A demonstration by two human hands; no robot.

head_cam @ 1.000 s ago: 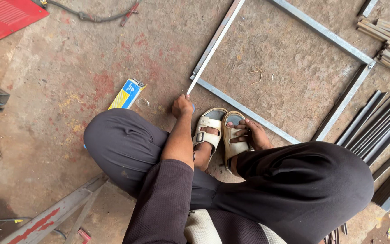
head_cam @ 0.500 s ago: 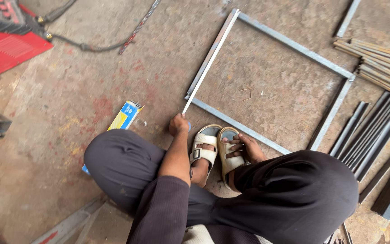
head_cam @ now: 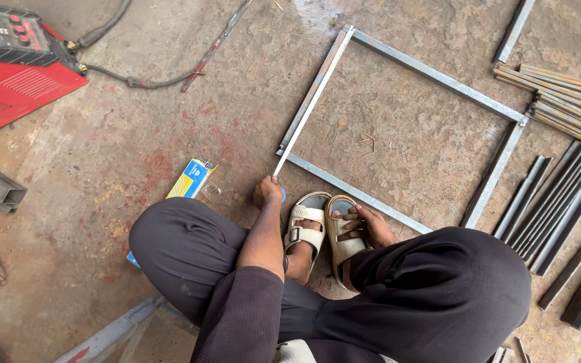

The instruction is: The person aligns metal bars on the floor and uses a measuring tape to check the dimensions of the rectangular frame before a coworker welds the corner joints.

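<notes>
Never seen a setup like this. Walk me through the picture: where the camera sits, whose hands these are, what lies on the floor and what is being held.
The camera sits on a person's head, looking down at their own knees as they squat on a concrete floor. Their left hand holds the end of a white tape measure stretched along one side of a square metal frame. The right hand rests on a sandal. A red welding machine stands top left, metal bars lie on the right, and a yellow and blue box lies beside the knee.
</notes>
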